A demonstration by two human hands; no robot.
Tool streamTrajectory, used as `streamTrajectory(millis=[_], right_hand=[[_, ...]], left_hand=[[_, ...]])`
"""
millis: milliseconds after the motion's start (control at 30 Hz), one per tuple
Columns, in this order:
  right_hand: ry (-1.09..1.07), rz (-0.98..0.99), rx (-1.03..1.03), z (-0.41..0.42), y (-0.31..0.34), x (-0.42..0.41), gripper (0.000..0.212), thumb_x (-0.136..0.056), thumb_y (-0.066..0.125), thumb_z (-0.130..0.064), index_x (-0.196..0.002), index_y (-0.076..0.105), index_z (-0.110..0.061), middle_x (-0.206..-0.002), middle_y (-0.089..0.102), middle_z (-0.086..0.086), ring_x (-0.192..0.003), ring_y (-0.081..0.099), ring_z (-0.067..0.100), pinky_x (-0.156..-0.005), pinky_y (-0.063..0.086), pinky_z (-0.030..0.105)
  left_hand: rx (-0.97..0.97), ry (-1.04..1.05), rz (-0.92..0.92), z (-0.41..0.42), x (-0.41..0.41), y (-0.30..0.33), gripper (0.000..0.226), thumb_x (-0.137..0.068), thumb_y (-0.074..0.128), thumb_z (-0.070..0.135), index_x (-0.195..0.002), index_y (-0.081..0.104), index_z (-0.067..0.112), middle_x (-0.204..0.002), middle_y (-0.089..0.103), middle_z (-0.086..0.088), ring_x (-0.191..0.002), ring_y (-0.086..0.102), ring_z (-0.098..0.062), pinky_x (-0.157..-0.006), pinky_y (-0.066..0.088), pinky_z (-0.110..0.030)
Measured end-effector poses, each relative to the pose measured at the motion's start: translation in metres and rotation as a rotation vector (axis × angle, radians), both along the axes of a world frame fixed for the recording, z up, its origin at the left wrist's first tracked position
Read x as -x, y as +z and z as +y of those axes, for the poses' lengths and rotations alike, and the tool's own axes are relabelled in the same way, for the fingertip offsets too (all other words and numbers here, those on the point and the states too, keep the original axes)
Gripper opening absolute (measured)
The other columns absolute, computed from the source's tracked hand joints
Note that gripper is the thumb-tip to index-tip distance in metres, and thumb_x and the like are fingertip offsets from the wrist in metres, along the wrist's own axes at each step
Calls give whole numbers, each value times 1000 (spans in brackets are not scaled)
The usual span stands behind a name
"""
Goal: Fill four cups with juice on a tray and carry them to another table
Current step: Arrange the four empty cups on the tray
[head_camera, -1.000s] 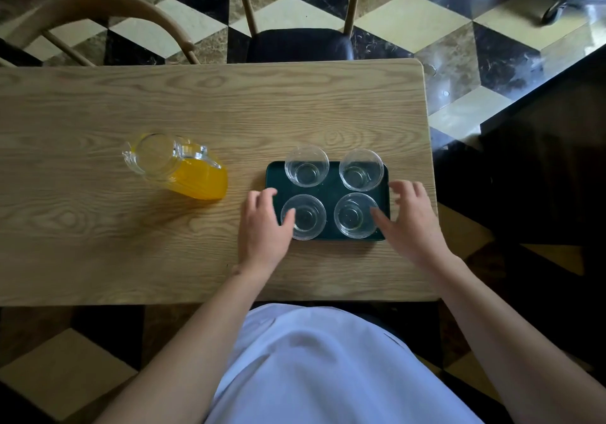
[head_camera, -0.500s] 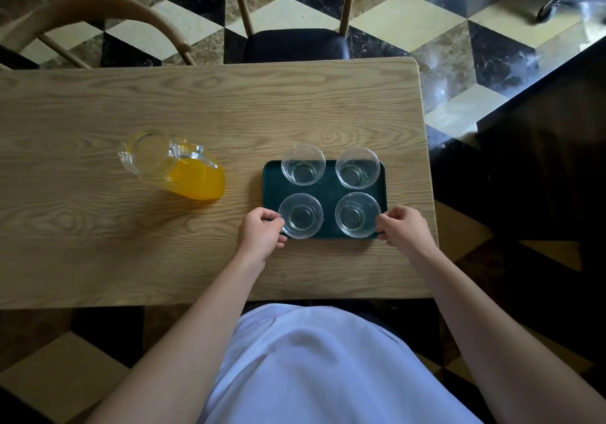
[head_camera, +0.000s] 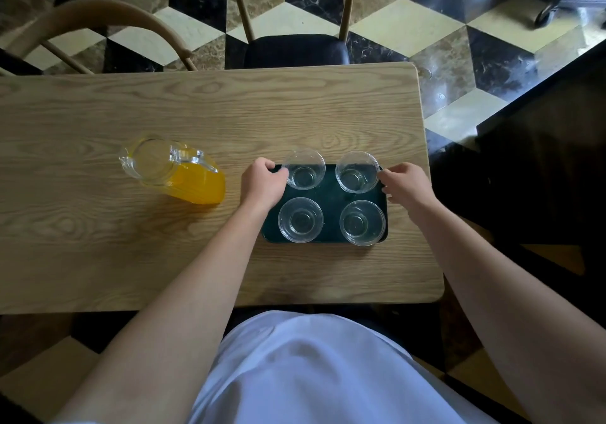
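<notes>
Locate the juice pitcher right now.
Head view: the juice pitcher stands on the wooden table, left of the dark tray of four cups, just beyond the left hand.

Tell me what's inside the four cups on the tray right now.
All four cups on the tray look empty and clear. The juice remains in the pitcher. No cup interior is covered by the hands.
</notes>
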State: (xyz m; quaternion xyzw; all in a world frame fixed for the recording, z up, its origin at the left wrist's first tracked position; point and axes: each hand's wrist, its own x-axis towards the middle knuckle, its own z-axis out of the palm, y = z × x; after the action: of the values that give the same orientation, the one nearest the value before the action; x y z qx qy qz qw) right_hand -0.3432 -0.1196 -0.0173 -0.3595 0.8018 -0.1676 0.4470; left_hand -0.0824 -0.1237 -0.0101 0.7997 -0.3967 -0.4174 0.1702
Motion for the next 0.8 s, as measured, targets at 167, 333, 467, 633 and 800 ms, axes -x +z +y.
streamTrajectory(millis=[167,333,467,633,800], right_hand=[[42,29,-87,-18,0,-4,11,-83,60,-17,-78,65,-8,-79,70,9,-78,71,23,-64,61,35],[5,2,-99,-23,-5,-7,9,-82,59,-6,-81,67,-8,-84,72,14,-72,70,21,-58,60,28],[-13,-6,-69,-27,-8,-8,16,-84,60,-8,-95,71,-4,-89,72,15,-72,70,20,-66,64,31],[-5,16,-53,-29,-8,-8,20,-83,61,-11,-100,72,-5,-93,73,14,-81,73,22,-65,63,30],[-18,16,-53,-26,-7,-7,20,-83,62,-12,-98,72,-6,-92,74,14,-82,74,23,-66,64,32]], left_hand=[[-78,27,32,-18,6,-2,19,-78,62,21,-96,57,16,-91,65,-2,-73,73,-25,-69,63,-43],[-87,20,5,-17,2,-11,10,-83,54,8,-91,59,12,-87,68,-6,-69,73,-24,-65,64,-40],[-78,23,-5,-14,-3,-18,11,-86,53,4,-93,58,11,-88,69,-8,-66,73,-21,-65,64,-38],[-60,99,105,-12,-5,-16,9,-89,53,2,-92,55,10,-82,70,-12,-63,73,-21,-62,63,-35],[-39,135,153,-13,-4,-17,7,-92,55,2,-95,57,9,-83,69,-9,-65,75,-21,-70,64,-38]])
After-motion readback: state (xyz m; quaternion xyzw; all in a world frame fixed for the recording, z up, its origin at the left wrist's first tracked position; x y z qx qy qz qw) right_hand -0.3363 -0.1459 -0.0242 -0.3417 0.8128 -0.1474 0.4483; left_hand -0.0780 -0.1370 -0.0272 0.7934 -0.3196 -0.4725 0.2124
